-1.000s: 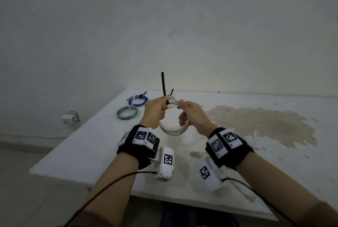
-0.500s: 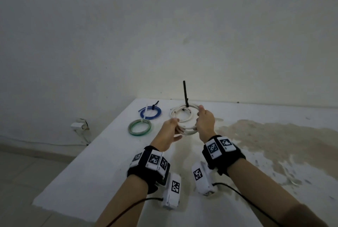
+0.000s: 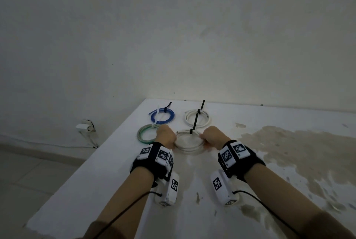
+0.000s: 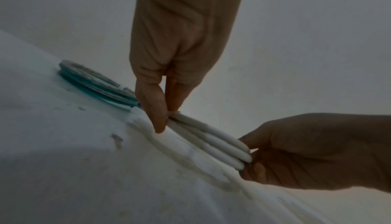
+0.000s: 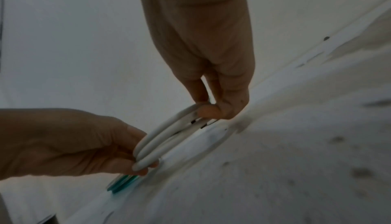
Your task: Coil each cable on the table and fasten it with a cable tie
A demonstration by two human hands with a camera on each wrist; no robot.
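A white cable coil (image 3: 189, 148) sits low over the white table (image 3: 107, 181), held on both sides. My left hand (image 3: 167, 136) pinches its left edge and my right hand (image 3: 211, 135) pinches its right edge. A black cable tie (image 3: 196, 119) wraps the coil's far side, with its long tail pointing up and away. In the left wrist view, the thumb and fingers of the left hand (image 4: 167, 117) clamp the stacked white coil (image 4: 211, 141). In the right wrist view, the right hand (image 5: 208, 110) grips the white coil (image 5: 165, 137). Whether the coil touches the table I cannot tell.
A green coil (image 3: 147, 135) lies just left of my left hand and a blue tied coil (image 3: 162, 116) lies behind it. Another white tied coil (image 3: 206, 122) lies behind the held one. The table's left edge is near, and a brown stain (image 3: 289, 142) spreads to the right.
Both hands carried the white coil forward and down from chest height to the table surface, beside the green coil. The left hand shifted from the tie to the coil's left edge.
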